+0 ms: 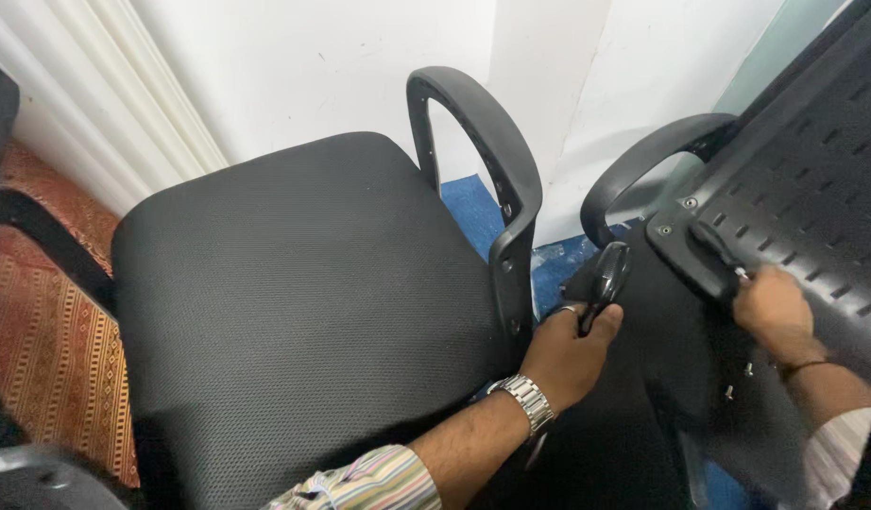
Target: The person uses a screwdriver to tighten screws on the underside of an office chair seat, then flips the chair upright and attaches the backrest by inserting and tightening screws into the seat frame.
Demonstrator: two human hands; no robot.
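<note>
The left hand (570,351), with a metal watch (524,400) on its wrist, is closed around a black knob (604,280) just beside the armrest (492,161) of an office chair (303,312). The right hand (774,310) is closed on the lower edge of a perforated black backrest (804,189), which stands tilted at the right. A blue floor (473,212) shows between the chairs. A patterned orange cushion (53,321) lies at the left.

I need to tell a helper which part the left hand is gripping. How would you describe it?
Start at the big black mesh-seat office chair; go past its right armrest. There the left hand grips a small glossy black knob, the only shiny piece among matte plastic parts.
</note>
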